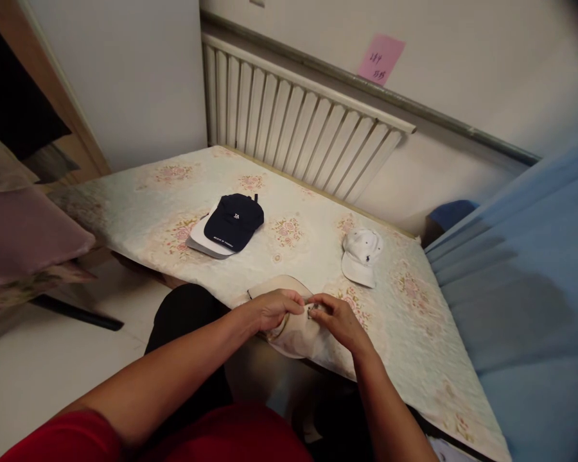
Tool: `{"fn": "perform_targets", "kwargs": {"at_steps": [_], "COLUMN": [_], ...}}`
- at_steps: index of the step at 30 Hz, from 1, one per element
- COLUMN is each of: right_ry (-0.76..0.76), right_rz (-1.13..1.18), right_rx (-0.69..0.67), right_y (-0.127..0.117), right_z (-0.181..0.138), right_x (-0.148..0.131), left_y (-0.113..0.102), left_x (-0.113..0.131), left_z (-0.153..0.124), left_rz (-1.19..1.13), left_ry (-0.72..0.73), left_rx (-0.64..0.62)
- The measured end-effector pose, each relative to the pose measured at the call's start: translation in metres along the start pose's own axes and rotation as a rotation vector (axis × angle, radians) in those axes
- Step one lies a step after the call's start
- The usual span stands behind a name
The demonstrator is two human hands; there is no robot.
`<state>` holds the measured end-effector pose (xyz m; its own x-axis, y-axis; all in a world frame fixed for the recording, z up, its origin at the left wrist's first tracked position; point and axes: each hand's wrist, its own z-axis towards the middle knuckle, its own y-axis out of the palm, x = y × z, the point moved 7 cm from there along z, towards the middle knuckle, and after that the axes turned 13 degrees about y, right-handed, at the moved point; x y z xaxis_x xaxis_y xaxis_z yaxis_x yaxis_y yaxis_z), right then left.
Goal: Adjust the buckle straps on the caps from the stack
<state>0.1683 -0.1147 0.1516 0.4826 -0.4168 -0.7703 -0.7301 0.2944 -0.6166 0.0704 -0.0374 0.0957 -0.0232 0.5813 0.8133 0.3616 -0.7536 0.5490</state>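
Note:
A beige cap (296,337) lies at the table's near edge, between my two hands. My left hand (280,308) is closed on its edge, thumb and fingers pinched together. My right hand (336,317) grips the same cap a little to the right, its fingertips bent around a small dark detail, perhaps the strap fastening. Part of the cap is hidden under my fingers. Behind it, a pale brim (284,282) shows; I cannot tell whether it belongs to the same cap.
A navy cap (235,221) rests on paler caps (200,234) at left on the flowered table cover (308,218). A white cap (363,253) sits at right. A radiator (298,122) lines the wall behind; a blue curtain (525,269) hangs right. Fabric (29,224) hangs at left.

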Motion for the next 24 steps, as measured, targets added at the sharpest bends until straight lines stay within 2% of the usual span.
{"fn": "perform_targets", "kwargs": {"at_steps": [13,20,24], "right_ry": [0.127,0.131,0.155], "right_rz": [0.188,0.164,0.139], "right_rx": [-0.187,-0.182,-0.188], "right_y": [0.015,0.01,0.006], "right_z": [0.003,0.0,-0.001], "right_x": [0.008,0.007,0.014], "left_y": [-0.003,-0.003,-0.009], "left_x": [-0.001,0.0,-0.004], "left_z": [-0.001,-0.003,-0.002], "left_rz": [0.009,0.061,0.24], "left_ry": [-0.005,-0.014,-0.019], "left_rx": [-0.04,-0.06,-0.054]}}
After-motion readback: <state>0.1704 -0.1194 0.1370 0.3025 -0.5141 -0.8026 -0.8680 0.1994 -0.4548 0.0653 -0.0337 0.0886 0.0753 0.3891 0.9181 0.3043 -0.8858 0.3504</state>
